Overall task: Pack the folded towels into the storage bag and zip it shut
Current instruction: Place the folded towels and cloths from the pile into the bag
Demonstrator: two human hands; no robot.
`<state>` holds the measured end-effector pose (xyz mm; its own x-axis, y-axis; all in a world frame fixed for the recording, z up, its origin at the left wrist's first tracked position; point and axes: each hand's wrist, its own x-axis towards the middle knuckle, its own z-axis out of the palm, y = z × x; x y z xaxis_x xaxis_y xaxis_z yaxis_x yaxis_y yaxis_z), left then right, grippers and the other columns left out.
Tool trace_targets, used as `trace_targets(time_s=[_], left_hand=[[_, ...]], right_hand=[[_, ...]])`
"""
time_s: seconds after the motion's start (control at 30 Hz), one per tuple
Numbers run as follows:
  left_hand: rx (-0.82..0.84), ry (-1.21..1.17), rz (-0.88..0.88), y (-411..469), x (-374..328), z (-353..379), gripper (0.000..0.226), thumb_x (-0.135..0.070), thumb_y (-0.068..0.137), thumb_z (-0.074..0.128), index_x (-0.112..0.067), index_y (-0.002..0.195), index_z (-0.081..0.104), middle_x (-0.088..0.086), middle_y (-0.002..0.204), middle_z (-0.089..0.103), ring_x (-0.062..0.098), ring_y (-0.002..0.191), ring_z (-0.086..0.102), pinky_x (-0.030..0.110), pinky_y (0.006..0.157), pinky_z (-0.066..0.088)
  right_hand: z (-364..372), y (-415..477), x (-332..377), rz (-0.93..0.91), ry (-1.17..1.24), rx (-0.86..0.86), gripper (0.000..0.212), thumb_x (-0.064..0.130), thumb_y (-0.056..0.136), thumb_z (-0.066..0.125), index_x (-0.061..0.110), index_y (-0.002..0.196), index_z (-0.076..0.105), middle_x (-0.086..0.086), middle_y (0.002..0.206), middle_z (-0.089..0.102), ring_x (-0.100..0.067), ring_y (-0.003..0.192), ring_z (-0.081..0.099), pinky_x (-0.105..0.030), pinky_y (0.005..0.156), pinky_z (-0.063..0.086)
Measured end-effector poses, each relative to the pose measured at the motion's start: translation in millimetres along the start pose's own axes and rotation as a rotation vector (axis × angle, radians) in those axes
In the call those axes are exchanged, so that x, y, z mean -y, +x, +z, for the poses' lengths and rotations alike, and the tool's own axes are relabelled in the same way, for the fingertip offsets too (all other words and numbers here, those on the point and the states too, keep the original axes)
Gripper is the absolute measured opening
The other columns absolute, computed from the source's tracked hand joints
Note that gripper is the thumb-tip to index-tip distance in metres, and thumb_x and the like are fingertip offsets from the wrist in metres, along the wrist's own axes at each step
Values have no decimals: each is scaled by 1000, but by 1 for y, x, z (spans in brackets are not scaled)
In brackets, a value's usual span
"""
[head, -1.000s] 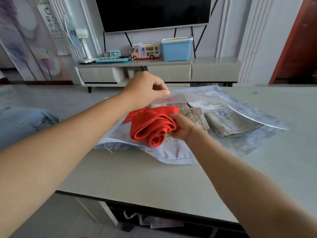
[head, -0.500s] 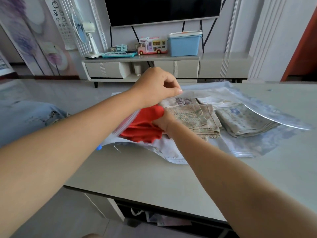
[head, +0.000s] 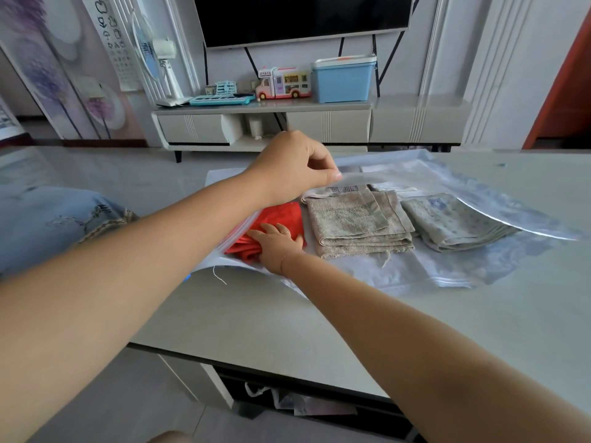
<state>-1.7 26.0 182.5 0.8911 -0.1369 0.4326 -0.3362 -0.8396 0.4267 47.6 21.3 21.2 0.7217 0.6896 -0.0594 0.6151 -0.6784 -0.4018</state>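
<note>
A clear storage bag point(head: 463, 266) with a faint blue print lies open on the grey table point(head: 287, 321). My left hand point(head: 294, 167) pinches its upper flap and holds it raised. Inside the bag lie a red towel point(head: 284, 215) at the left, a beige folded towel point(head: 355, 219) in the middle and a pale printed folded towel point(head: 454, 219) at the right. My right hand point(head: 276, 247) rests flat on the red towel at the bag's mouth, fingers spread. Part of the red towel is hidden under my left forearm.
The table's near edge runs below my arms, with a dark shelf underneath. Beyond the table stands a low TV cabinet point(head: 319, 123) carrying a blue box point(head: 343, 79), a toy bus point(head: 283, 83) and a fan point(head: 153, 59). A jeans-clad knee point(head: 48, 219) is at the left.
The red towel went from bunched at the bag's mouth to lying deeper and flatter inside at the left. My right hand opened from gripping it to pressing on it. The left hand keeps the flap up.
</note>
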Motion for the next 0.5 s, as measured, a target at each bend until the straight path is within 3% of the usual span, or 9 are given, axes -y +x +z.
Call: trace_targets(time_s=[0.1,0.2,0.37,0.43,0.5], left_hand=[[8,-6,3,-4,-1,3,8,-22,77,74,-15,80,77,-19,60,61,-16,51,52,-1,55,36],[19,-8,-1,-9,-2,5,9,-21,77,73,-14,80,77,-11,62,65,-13,52,53,2,57,38],[14,70,-2,-35,-2,27,7,-23,78,70,-18,79,75,-6,73,71,8,69,63,23,70,50],[4,138,39,-55,0,46,8,-21,80,67,-18,80,75,-3,78,71,16,77,63,32,72,52],[-27,200,100,-78,4,64,8,-16,80,66,-16,82,74,-2,81,70,19,79,61,36,69,52]], right_hand=[[-1,9,9,-58,23,3,56,37,93,48,37,145,27,3,155,22,-29,145,13,-67,109,14],[-7,5,7,-83,-22,58,69,51,89,50,32,148,22,0,157,20,-29,145,13,-63,112,13],[-14,-52,-2,-154,70,-122,61,39,88,56,16,141,37,-11,146,42,-30,134,36,-44,110,30],[-12,-92,-16,-188,247,-161,56,29,90,57,9,139,39,-13,142,45,-27,130,42,-34,104,34],[-13,-131,-39,-105,702,-107,50,17,90,59,5,136,42,-13,139,49,-19,125,46,-28,102,36]])
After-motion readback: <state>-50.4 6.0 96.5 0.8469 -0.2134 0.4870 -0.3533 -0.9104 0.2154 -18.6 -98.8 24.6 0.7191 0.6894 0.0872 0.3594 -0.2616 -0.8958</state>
